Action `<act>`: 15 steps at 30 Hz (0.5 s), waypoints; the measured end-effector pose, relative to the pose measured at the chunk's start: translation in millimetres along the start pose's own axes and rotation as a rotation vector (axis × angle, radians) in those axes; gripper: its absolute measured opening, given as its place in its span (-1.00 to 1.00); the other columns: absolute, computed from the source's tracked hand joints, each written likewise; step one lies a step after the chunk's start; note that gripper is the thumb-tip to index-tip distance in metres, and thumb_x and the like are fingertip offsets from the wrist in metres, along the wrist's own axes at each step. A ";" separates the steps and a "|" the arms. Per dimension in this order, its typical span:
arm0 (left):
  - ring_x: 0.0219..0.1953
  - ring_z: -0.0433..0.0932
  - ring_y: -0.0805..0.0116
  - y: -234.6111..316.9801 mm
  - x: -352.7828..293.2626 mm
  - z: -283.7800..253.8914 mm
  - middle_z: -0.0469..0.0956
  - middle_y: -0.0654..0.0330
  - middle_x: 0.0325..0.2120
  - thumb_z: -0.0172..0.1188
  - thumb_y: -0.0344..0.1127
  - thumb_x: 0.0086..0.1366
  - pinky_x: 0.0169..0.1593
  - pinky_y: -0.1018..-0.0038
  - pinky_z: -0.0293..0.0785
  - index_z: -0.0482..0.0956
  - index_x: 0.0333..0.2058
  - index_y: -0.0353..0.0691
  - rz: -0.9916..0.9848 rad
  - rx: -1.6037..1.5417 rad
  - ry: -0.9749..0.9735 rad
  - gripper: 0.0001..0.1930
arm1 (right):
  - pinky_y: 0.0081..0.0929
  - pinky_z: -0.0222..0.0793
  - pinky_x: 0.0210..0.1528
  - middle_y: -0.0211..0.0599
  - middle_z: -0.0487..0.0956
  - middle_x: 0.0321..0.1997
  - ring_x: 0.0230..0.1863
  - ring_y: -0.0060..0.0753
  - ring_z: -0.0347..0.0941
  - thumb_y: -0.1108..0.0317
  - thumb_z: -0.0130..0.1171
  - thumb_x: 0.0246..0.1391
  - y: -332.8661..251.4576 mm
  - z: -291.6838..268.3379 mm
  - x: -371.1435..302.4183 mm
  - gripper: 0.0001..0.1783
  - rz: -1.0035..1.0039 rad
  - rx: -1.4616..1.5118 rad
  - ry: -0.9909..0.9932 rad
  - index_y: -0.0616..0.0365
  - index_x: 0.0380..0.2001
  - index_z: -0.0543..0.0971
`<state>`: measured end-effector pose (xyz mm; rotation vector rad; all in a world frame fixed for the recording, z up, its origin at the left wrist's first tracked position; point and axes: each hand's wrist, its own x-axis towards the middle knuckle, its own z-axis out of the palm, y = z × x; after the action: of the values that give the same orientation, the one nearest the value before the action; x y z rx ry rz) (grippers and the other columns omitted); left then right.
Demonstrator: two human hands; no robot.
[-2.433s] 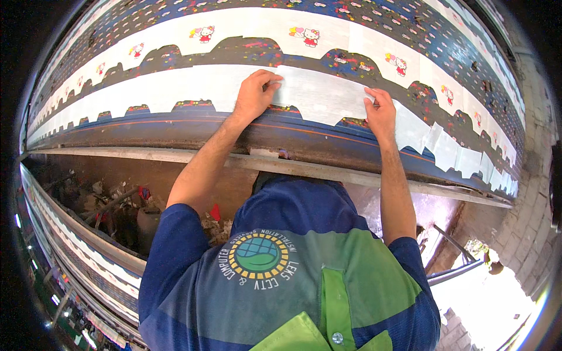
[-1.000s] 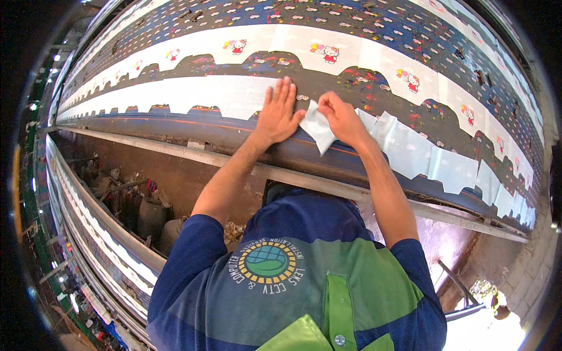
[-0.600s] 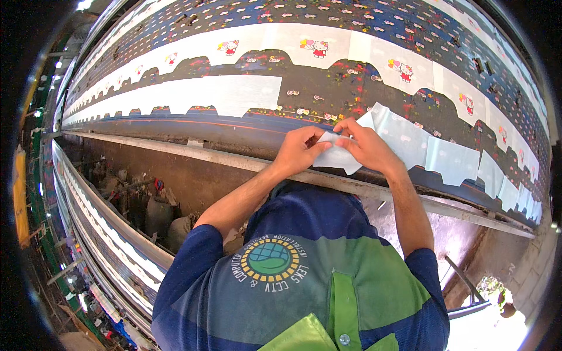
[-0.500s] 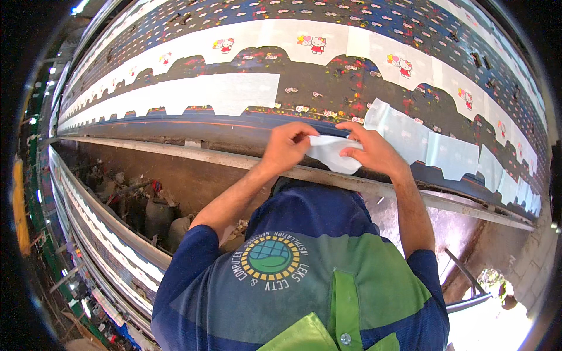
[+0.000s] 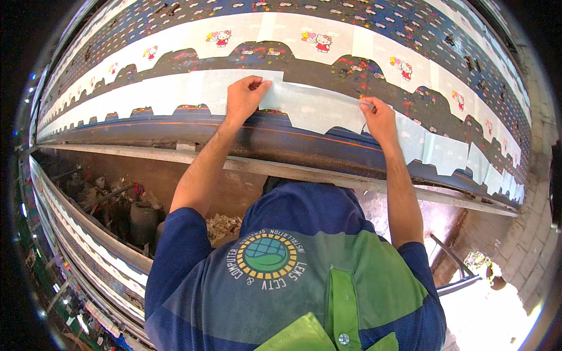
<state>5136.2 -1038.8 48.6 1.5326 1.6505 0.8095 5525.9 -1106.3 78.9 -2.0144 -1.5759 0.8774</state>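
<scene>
A thin, pale white-blue piece of sheet material (image 5: 316, 110) with a notched lower edge is stretched between my two hands over the dark printed table (image 5: 304, 145). My left hand (image 5: 244, 98) pinches its upper left corner, over the end of a similar white piece (image 5: 208, 88). At its upper right corner, my right hand (image 5: 381, 121) grips with thumb and fingers, beside another pale piece (image 5: 411, 133). The held piece lies almost flat along the near side of the table. Whether it is cloth or paper, I cannot tell.
Farther back runs a row of white notched pieces (image 5: 287, 35) printed with a red-dressed cartoon figure and balloons. A metal rail (image 5: 281, 169) borders the table's near side. At lower left are rubble, a dark container (image 5: 143, 219) and a second long table (image 5: 99, 245).
The piece, folded between my hands near the rail before, is now spread out over the table. My hands have moved apart, the left one leftward and away from me, the right slightly rightward.
</scene>
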 end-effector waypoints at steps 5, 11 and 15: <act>-0.27 0.78 0.39 -10.5 16.5 5.6 0.83 0.06 -0.30 0.56 -0.10 0.36 -0.12 0.42 0.70 0.82 -0.09 -0.35 0.013 0.017 -0.017 -0.61 | -0.24 0.59 -0.15 -0.01 0.80 -0.24 -0.26 -0.16 0.74 0.16 0.39 0.35 3.0 19.2 15.6 -0.64 0.050 0.083 0.137 0.19 0.05 0.76; -0.28 0.78 0.39 -15.4 20.3 8.3 0.83 0.09 -0.31 0.56 -0.10 0.36 -0.13 0.42 0.69 0.82 -0.09 -0.34 -0.005 -0.012 -0.022 -0.62 | -0.24 0.61 -0.15 -0.05 0.81 -0.26 -0.26 -0.16 0.77 0.12 0.42 0.33 -2.5 22.6 21.5 -0.61 0.054 0.014 0.193 0.22 0.01 0.76; -0.32 0.75 0.41 -17.6 24.5 9.2 0.82 0.13 -0.36 0.56 -0.10 0.35 -0.16 0.42 0.67 0.83 -0.12 -0.33 -0.003 -0.016 -0.037 -0.63 | -0.26 0.61 -0.17 -0.09 0.81 -0.29 -0.29 -0.22 0.76 0.11 0.43 0.33 -3.0 23.0 22.0 -0.61 0.055 -0.014 0.201 0.24 -0.02 0.76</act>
<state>5134.0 -1016.4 26.6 1.5246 1.6155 0.7860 5510.8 -1085.3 60.1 -2.0925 -1.4255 0.6617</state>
